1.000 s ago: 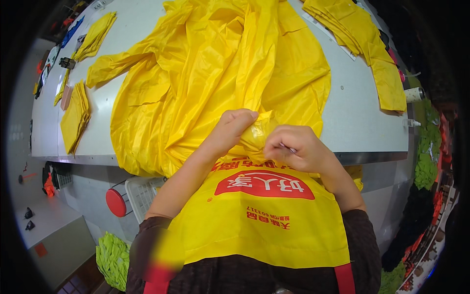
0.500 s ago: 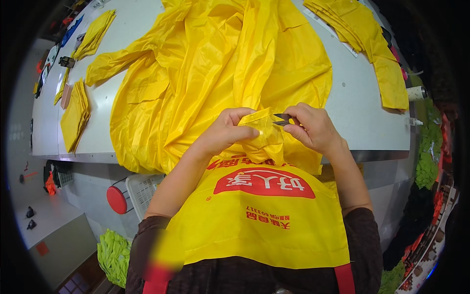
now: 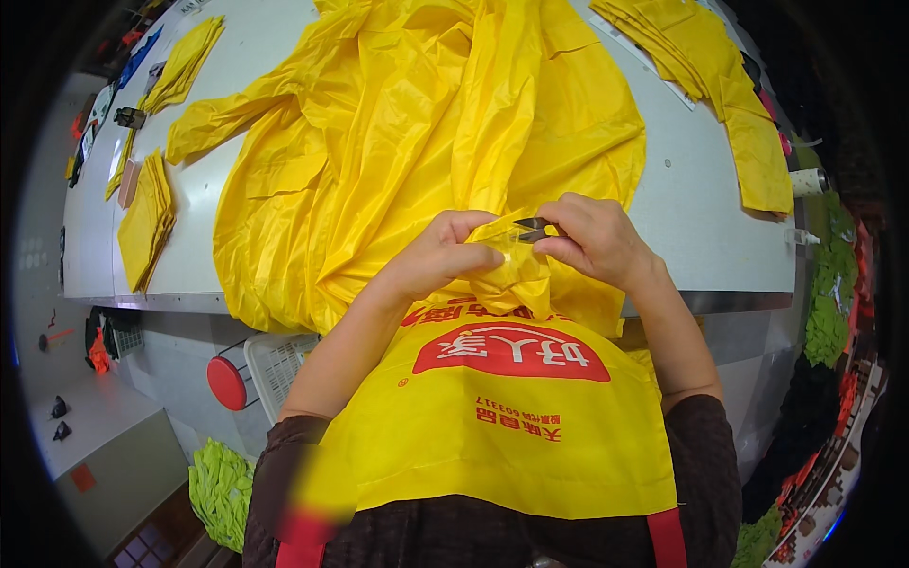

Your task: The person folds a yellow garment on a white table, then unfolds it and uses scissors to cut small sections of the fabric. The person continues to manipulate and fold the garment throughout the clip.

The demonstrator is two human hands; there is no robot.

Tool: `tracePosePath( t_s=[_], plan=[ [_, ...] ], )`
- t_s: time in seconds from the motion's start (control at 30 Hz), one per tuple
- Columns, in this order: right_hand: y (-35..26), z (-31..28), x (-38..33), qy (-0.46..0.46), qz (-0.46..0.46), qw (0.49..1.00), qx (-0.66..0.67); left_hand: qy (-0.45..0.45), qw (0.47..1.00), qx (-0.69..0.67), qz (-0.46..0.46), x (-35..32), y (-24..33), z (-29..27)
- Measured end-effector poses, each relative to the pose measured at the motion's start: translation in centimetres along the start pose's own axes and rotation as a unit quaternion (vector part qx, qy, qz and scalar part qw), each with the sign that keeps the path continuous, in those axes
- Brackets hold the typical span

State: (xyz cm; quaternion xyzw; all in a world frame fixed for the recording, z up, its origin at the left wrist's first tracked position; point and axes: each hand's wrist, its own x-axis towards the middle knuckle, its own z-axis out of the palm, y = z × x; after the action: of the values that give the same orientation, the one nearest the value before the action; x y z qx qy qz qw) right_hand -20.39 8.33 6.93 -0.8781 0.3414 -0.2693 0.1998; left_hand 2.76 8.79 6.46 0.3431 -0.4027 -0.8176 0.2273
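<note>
A large yellow raincoat-like garment (image 3: pixel 398 142) lies crumpled over the table and hangs off its near edge. My left hand (image 3: pixel 445 256) pinches a bunched edge of it between thumb and fingers, just above my yellow apron (image 3: pixel 492 454). In my right hand (image 3: pixel 601 246) is a small pair of dark thread snips (image 3: pixel 533 229), gripped by the handles. Their blades point left, over the held cloth close to my left fingertips. Whether the blade tips touch the cloth, I cannot tell.
Folded yellow pieces lie on the white table (image 3: pixel 705 256) at left (image 3: pixel 147 222) and right (image 3: pixel 748 142). A thread cone (image 3: pixel 808 182) stands by the right edge. Below the table are a white basket (image 3: pixel 275 374), a red stool (image 3: pixel 226 383) and a lime-green cloth heap (image 3: pixel 220 492).
My right hand has shifted slightly left and up, bringing the snips further over the cloth; the blades appear closer together. My left hand keeps its hold in nearly the same place.
</note>
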Motion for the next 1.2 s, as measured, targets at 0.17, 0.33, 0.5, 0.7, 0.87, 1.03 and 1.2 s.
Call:
tracePosePath(
  t_s=[0.17, 0.33, 0.5, 0.7, 0.87, 1.03, 1.2],
  plan=[
    [0.1, 0.0, 0.3, -0.001, -0.003, 1.0, 0.001, -0.001, 1.0, -0.013, -0.007, 0.0, 0.2, 0.3],
    [0.0, 0.0, 0.4, 0.006, -0.009, 1.0, -0.007, -0.008, 1.0, -0.01, -0.019, 0.1, 0.1, 0.2],
    [0.2, -0.1, 0.6, 0.005, -0.038, 0.999, -0.026, 0.0, 1.0, -0.007, -0.021, 0.3, -0.2, 0.0],
    [0.3, -0.2, 0.5, 0.006, -0.045, 0.998, -0.036, -0.011, 1.0, -0.021, -0.02, 0.2, 0.0, -0.1],
    [0.9, 0.0, 0.0, 0.035, -0.005, 0.999, 0.033, 0.0, 1.0, -0.03, -0.01, 0.2, 0.0, 0.3],
    [0.3, -0.6, 0.1, 0.011, 0.045, 0.999, 0.023, 0.038, 0.995, -0.092, -0.002, 0.3, -0.8, -0.1],
    [-0.2, -0.6, 0.3, -0.003, -0.005, 0.999, -0.045, 0.028, 0.997, -0.074, 0.009, 0.3, -0.9, -0.3]
  ],
)
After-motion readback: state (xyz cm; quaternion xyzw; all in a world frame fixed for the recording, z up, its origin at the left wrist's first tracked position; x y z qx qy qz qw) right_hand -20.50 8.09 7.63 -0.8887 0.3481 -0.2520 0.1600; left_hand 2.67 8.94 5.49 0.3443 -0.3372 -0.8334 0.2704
